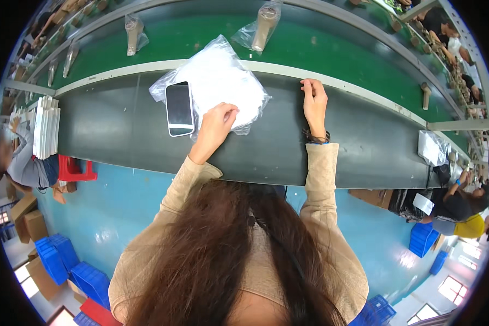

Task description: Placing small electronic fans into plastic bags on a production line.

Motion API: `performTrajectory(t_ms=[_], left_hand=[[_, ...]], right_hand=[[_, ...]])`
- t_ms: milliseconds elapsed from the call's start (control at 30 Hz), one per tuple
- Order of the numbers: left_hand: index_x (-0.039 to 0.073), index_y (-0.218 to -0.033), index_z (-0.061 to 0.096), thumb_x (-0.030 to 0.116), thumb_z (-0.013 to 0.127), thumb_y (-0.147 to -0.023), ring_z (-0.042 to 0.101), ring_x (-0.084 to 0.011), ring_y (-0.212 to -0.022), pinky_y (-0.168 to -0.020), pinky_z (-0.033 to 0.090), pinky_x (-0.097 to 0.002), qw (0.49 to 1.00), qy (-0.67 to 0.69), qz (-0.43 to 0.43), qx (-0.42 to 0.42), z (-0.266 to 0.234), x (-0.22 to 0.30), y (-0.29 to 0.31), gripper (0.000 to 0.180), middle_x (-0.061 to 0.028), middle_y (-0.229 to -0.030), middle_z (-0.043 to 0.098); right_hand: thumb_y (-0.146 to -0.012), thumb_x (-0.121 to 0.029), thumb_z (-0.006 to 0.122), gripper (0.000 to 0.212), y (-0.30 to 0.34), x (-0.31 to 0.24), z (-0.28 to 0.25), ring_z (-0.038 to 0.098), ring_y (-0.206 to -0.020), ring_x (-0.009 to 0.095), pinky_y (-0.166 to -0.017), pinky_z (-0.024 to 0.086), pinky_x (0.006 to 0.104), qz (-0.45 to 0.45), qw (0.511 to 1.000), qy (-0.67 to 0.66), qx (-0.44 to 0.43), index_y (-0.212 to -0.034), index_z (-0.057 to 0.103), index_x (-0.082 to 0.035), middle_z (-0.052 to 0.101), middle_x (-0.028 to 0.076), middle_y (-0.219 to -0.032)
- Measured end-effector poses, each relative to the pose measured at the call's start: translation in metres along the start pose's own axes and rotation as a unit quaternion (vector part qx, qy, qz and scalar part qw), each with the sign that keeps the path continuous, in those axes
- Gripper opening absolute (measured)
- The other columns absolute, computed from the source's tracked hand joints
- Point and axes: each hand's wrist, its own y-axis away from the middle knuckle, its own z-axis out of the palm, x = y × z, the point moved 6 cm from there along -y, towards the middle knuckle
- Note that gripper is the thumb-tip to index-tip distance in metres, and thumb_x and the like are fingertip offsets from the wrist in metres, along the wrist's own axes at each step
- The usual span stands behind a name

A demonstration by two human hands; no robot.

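A stack of clear plastic bags (217, 70) with a white look lies on the dark work surface, its far edge overlapping the pale rail. My left hand (216, 126) rests at the near side of the stack with its fingers bent and thumb pressed in; whether it grips any plastic is hidden. A phone (180, 108) with a dark screen and pale edge lies on the left part of the bags. To the right, apart from the stack, my right hand (315, 100) is curled closed close to the rail. What it holds, if anything, does not show.
Beyond the pale rail (288, 69), a green conveyor belt (201, 32) carries handheld beige devices (264, 27), some bagged. White panels (46, 127) stand at the left end, near a red stool (76, 168) and a seated person (27, 157). A bagged white bundle (432, 148) lies right.
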Motion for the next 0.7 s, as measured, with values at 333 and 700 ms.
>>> performTrajectory(t_ms=[333,700], left_hand=[[0.000,-0.089,0.066,0.012,0.072,-0.081,0.069,-0.0260,-0.080,-0.071,0.052,-0.0328,0.999,-0.052,-0.004,0.005,-0.010,0.011,-0.004,0.017,-0.0127,-0.083,0.069],[0.002,-0.096,0.063,0.008,0.063,-0.086,0.062,-0.0335,-0.081,-0.068,0.048,-0.0404,0.981,-0.180,0.076,0.014,-0.006,0.010,-0.002,0.012,-0.0137,-0.092,0.064]], right_hand=[[-0.095,-0.019,0.055,0.022,-0.002,0.003,-0.003,0.061,-0.075,0.019,-0.072,0.049,0.0294,0.003,1.000,0.024,-0.007,-0.095,0.064,0.001,0.066,0.010,-0.089],[-0.095,-0.020,0.056,0.022,-0.002,0.003,0.000,0.063,-0.076,0.019,-0.073,0.049,0.0296,0.004,1.000,0.024,-0.017,-0.095,0.064,0.001,0.067,0.010,-0.089]])
